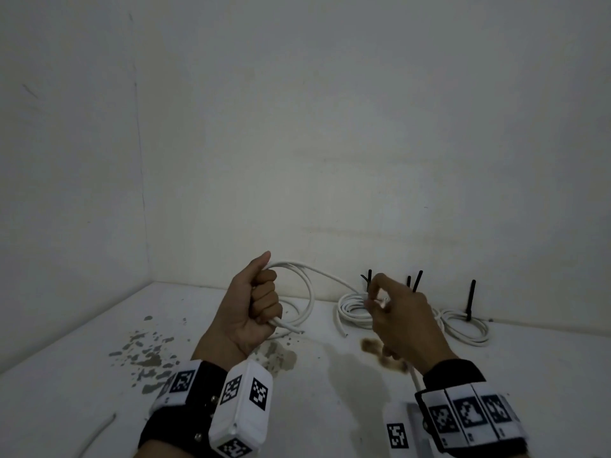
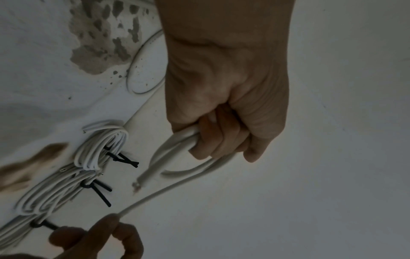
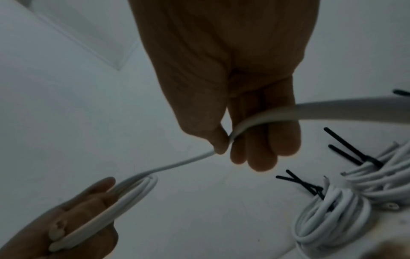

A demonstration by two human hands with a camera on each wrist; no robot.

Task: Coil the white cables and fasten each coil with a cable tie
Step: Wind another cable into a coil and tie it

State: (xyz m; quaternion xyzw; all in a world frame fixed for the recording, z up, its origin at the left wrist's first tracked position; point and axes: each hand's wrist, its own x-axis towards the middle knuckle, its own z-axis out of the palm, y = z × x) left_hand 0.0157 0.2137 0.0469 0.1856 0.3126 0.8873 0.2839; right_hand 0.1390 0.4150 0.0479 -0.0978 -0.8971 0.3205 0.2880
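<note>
Head view: the left hand (image 1: 256, 307) grips loops of white cable (image 1: 305, 292) in a fist; the right hand (image 1: 401, 320) pinches its free strand above the worktop (image 1: 330, 408).

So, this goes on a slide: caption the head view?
Left hand grips cable loops while right hand feeds more; tied coils wait behind.

White cable (image 1: 305, 285) half-coiled; tied coils (image 1: 355, 309) behind

No readable words, brands or numbers appear in any view. The only signs are black-and-white square coded markers (image 1: 259, 392) on the white wrist-worn units, and these carry patterns, not letters or digits.
</note>
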